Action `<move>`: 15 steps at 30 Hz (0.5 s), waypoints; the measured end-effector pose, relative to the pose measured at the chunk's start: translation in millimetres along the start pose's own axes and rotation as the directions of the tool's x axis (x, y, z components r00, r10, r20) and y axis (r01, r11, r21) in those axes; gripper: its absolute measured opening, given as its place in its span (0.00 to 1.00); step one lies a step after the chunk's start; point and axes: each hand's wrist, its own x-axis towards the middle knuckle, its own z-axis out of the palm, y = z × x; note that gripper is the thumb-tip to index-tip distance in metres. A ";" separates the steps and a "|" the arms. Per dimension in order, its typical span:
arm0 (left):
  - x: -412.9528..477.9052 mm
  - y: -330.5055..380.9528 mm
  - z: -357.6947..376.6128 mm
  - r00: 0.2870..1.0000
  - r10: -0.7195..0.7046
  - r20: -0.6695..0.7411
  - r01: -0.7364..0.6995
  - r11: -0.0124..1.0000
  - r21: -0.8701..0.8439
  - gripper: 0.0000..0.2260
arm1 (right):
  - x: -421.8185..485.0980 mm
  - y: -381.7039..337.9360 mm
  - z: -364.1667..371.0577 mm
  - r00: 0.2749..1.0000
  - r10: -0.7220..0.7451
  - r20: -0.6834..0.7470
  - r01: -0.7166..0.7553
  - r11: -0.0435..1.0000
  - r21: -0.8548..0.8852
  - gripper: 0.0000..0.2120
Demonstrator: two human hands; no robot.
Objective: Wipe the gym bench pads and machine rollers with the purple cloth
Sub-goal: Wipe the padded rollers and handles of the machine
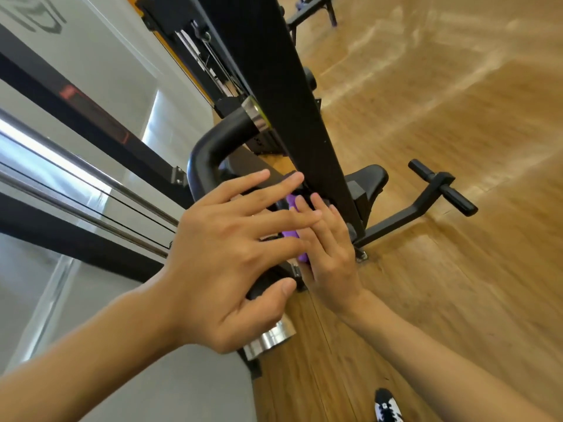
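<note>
showing purple cloth (290, 233) at centre frame, running steeply from upper left to lower right along the black padded roller (210, 147). pressing it flat with right grip (330, 260), fingers straight. spreading left grip (225, 263) wide over the roller's curve, clamping nothing. leaving blurred grey wall mark (39, 16), upper left, unreadable.

1. Warm wood-plank floor (457, 147) fills the right side, streaked with pale glare.
2. A white wall (115, 65) runs along the left, crossed by black frame bars (100, 132).
3. Chrome rails (76, 166) catch bright light beside thin black cables.
4. A tall black upright post (289, 102) cuts diagonally through the centre.
5. A black bench frame (307, 10) stands far off at the top.
</note>
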 end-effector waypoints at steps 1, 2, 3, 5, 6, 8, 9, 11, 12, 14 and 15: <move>1.1 2.4 0.1 1.000 0.001 -0.009 -0.001 1.000 -0.003 0.23 | 8.3 -4.1 -2.1 1.000 0.005 -0.002 -0.005 1.000 0.008 0.25; 1.9 5.5 0.5 1.000 0.001 -0.020 -0.001 1.000 -0.005 0.23 | 11.3 -4.4 -5.1 1.000 -0.011 -0.003 0.011 1.000 0.009 0.24; 2.9 9.4 0.9 1.000 0.002 -0.031 -0.002 1.000 -0.012 0.23 | 6.0 -0.3 -9.2 0.999 -0.044 0.005 0.044 0.999 -0.008 0.23; 4.3 20.0 -0.1 0.999 0.005 -0.044 -0.006 0.999 -0.037 0.23 | -26.8 16.8 -24.4 0.992 -0.122 0.027 0.124 0.988 -0.089 0.28; 5.0 26.4 -1.8 0.999 0.007 -0.052 -0.010 0.999 -0.053 0.23 | -45.9 23.6 -34.3 0.987 -0.155 0.033 0.159 0.977 -0.145 0.31; 7.1 41.0 -5.6 0.997 0.009 -0.070 -0.015 0.997 -0.082 0.23 | -63.9 23.9 -52.7 0.983 -0.183 0.026 0.185 0.965 -0.186 0.29; 7.6 48.1 -7.3 0.997 0.008 -0.074 -0.015 0.996 -0.093 0.23 | -58.1 17.3 -59.9 0.986 -0.168 0.010 0.168 0.971 -0.168 0.25; 8.5 59.7 -11.0 0.997 0.014 -0.081 -0.023 0.994 -0.111 0.23 | -29.1 -3.7 -75.1 0.995 -0.098 -0.007 0.097 0.991 -0.089 0.18; 8.7 64.4 -12.8 0.996 0.016 -0.084 -0.026 0.993 -0.117 0.23 | -17.2 -12.9 -83.1 0.998 -0.068 0.004 0.068 0.996 -0.053 0.16; 7.4 74.6 -15.2 0.996 0.022 -0.086 -0.033 0.992 -0.125 0.23 | -18.5 -18.9 -101.2 0.995 -0.078 0.057 0.080 0.996 -0.044 0.16; 6.8 79.0 -16.5 0.996 0.023 -0.087 -0.034 0.991 -0.132 0.23 | -32.8 -13.6 -109.9 0.991 -0.103 0.083 0.108 0.993 -0.057 0.17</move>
